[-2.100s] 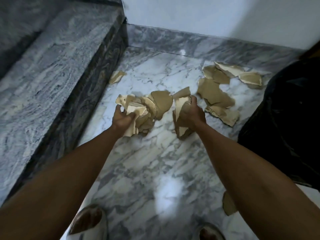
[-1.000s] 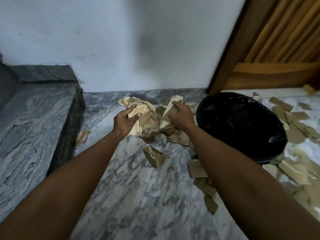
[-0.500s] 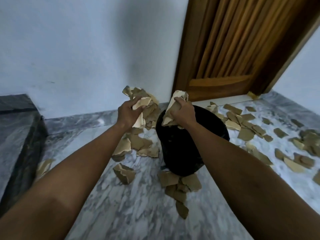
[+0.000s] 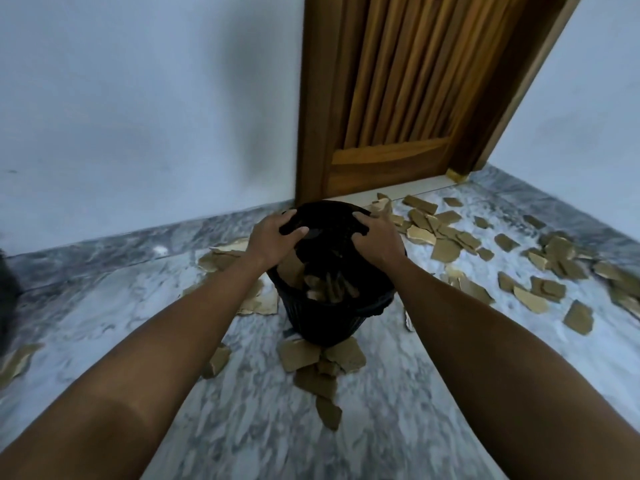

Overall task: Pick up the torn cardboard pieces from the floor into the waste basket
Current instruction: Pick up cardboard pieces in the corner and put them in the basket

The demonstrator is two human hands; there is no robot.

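The black waste basket (image 4: 322, 320) stands on the marble floor in front of me. Both my hands hover over its mouth with nothing in them. My left hand (image 4: 272, 237) is above the far left rim and my right hand (image 4: 375, 239) above the far right rim, fingers loosely curved. Torn brown cardboard pieces (image 4: 329, 285) lie inside the basket. More torn pieces lie on the floor: a cluster (image 4: 311, 356) at the basket's near foot, some (image 4: 258, 301) to its left, and several (image 4: 446, 249) scattered to the right.
A wooden door (image 4: 408, 98) in its frame stands behind the basket, with white wall (image 4: 156, 116) to the left and right. A lone cardboard scrap (image 4: 17, 358) lies at the far left. A dark shape shows at the left edge.
Both hands carried crumpled cardboard from the floor to over the basket and let it go; the pieces now lie inside. The view swung right toward the door.
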